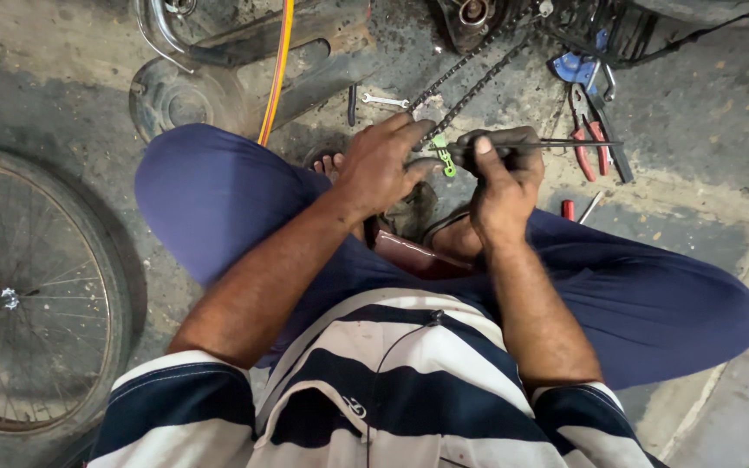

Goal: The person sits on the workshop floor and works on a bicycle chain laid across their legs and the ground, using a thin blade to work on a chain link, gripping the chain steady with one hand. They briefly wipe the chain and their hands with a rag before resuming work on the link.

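My right hand (pixel 503 178) is closed around a dark tool handle with a green mark (pixel 444 159); its thin metal shaft (pixel 578 143) sticks out to the right. My left hand (pixel 381 165) rests beside it, fingers touching a greasy chain (pixel 465 82) that runs up to a sprocket (pixel 472 13) at the top. I am squatting, blue trousers (pixel 218 199) on both knees, sandalled feet below the hands.
A spoked wheel (pixel 32 295) lies at the left. Red-handled pliers (pixel 589 130), a blue tool (pixel 576 68), a small spanner (pixel 383 100), a yellow hose (pixel 277 69) and a metal mudguard (pixel 175 95) lie on the oily concrete floor.
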Tool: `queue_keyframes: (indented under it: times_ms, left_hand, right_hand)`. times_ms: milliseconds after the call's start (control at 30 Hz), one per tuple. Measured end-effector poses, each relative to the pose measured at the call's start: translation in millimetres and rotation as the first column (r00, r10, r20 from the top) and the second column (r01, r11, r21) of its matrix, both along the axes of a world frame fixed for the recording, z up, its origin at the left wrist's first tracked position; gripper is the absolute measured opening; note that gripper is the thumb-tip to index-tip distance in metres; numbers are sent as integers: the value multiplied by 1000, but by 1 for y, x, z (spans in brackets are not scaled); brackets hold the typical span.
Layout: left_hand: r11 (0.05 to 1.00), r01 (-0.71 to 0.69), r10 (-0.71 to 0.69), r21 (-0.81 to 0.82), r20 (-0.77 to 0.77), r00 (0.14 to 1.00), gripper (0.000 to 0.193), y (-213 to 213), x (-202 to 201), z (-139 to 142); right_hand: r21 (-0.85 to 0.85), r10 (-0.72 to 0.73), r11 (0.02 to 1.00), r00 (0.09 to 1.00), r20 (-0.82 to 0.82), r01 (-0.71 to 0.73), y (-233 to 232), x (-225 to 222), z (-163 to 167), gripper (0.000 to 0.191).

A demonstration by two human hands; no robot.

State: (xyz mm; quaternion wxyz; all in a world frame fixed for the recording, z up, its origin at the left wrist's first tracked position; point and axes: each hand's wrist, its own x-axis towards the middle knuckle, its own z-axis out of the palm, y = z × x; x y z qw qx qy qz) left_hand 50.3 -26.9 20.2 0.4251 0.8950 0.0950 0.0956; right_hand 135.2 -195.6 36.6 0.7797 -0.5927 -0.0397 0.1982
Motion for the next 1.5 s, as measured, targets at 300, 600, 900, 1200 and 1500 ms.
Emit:
queue_keyframes:
  times_ms: [300, 600, 900, 1200, 1500]
  left_hand:
    - [999, -34, 34, 22, 16, 999, 70, 3, -1, 1]
    - [992, -113, 116, -54, 62, 991, 41, 6, -2, -2]
    - [980, -94, 51, -177, -229, 972, 40, 9, 1, 1]
    - [988, -43, 28, -148, -100, 995, 32, 6, -1, -8]
    - [985, -45, 15, -167, -178, 984, 25, 7, -3, -7]
  right_hand:
    - [196, 58, 980, 993, -105, -37, -11, 9, 2, 9]
    - [59, -63, 996, 998, 30, 61, -8, 21, 9, 12]
    - [-16, -14, 1000, 989, 150, 17, -3, 19, 7, 12]
    - [-155, 141, 983, 950, 280, -100, -9, 5, -3, 10]
    - [-324, 235, 940, 897, 375, -111, -7, -6, -14, 8]
